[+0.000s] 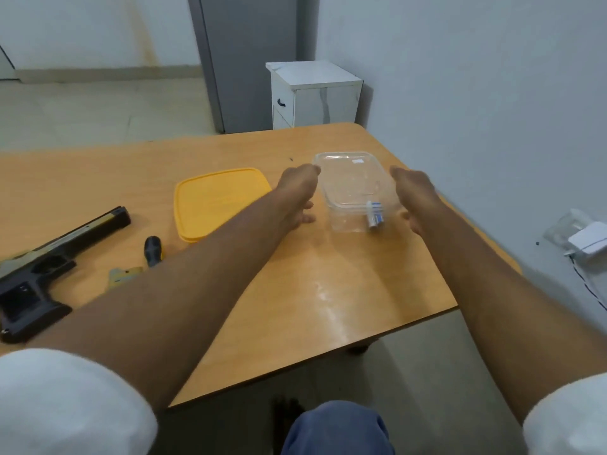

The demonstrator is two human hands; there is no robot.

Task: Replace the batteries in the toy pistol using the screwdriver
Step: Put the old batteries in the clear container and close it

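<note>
A clear plastic container (353,178) stands on the wooden table (295,290), with a couple of batteries (375,215) in its near corner. My left hand (300,195) is at the container's left side and my right hand (415,198) at its right side, fingers loosely spread; contact with the walls is unclear. The black toy pistol (39,274) lies at the far left with its grip compartment uncovered. The screwdriver's black handle (152,246) and a yellowish battery cover (123,276) lie just right of the pistol, partly hidden by my left forearm.
A yellow lid (216,200) lies flat to the left of the container. The table's right edge runs close to the wall. A white cabinet (313,93) stands behind the table. A white adapter with a cable (588,239) hangs on the right wall.
</note>
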